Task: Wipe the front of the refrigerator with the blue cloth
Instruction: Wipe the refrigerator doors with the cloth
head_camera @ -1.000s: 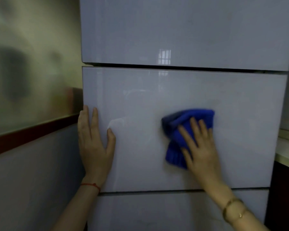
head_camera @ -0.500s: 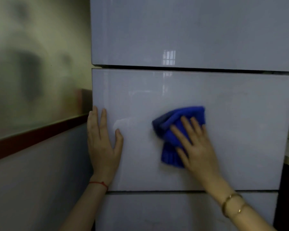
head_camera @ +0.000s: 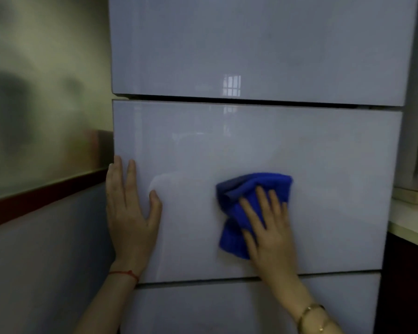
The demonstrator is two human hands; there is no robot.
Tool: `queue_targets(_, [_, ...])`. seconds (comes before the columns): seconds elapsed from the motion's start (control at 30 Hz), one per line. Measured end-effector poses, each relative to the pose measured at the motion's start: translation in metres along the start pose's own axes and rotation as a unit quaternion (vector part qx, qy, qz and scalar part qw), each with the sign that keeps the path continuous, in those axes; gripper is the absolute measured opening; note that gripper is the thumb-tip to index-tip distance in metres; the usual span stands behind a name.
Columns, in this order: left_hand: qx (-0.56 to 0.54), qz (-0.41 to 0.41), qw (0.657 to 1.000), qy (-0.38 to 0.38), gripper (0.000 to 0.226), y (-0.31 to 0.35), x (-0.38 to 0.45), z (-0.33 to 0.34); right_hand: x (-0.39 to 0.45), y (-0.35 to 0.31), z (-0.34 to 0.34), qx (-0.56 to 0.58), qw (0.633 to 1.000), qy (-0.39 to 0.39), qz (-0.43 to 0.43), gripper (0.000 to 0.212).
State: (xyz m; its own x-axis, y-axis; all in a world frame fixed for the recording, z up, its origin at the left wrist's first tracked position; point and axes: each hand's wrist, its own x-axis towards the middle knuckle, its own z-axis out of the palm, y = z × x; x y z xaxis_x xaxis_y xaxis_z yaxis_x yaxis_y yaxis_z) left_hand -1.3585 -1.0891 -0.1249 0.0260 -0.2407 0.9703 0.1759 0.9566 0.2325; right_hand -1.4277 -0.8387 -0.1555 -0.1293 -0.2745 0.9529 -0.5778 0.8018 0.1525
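The refrigerator [head_camera: 251, 141] fills the view, glossy pale grey, with three stacked door panels split by dark gaps. A bunched blue cloth [head_camera: 237, 196] lies against the lower middle of the centre panel. My right hand [head_camera: 268, 227] presses flat on the cloth's lower right part, fingers spread upward. My left hand [head_camera: 128, 213] rests flat on the same panel at its left edge, fingers together, holding nothing. A faint smear shows on the panel between the two hands.
A wall [head_camera: 41, 116] with a dark red trim strip [head_camera: 46, 196] adjoins the refrigerator on the left. A light countertop [head_camera: 410, 220] over a dark cabinet stands at the right, close to the refrigerator's side.
The right hand and cloth slid left across the centre panel, then sit slightly lower now. The left hand stays planted at the panel's left edge. The view shifted a little.
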Motion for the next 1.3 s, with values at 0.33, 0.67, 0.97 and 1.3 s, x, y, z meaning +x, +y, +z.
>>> queue_targets(0.33, [0.007,-0.006,1.0,0.001,0.059,0.002,-0.001,0.001,0.103,0.02,-0.024,0.016,0.987,0.097,0.128,0.052])
queue_targets(0.67, [0.013,-0.01,1.0,0.003,0.06,0.002,-0.002,0.001,0.094,0.084,-0.044,0.019,0.977,0.081,0.196,0.054])
queue_targets(0.97, [0.012,-0.005,1.0,-0.005,0.061,0.001,-0.002,0.001,0.023,-0.016,-0.001,-0.009,0.996,-0.013,-0.085,0.055])
queue_targets(1.3, [0.011,-0.01,1.0,-0.007,0.059,0.004,-0.001,0.001,0.143,-0.008,-0.024,0.021,0.994,0.09,0.061,0.05])
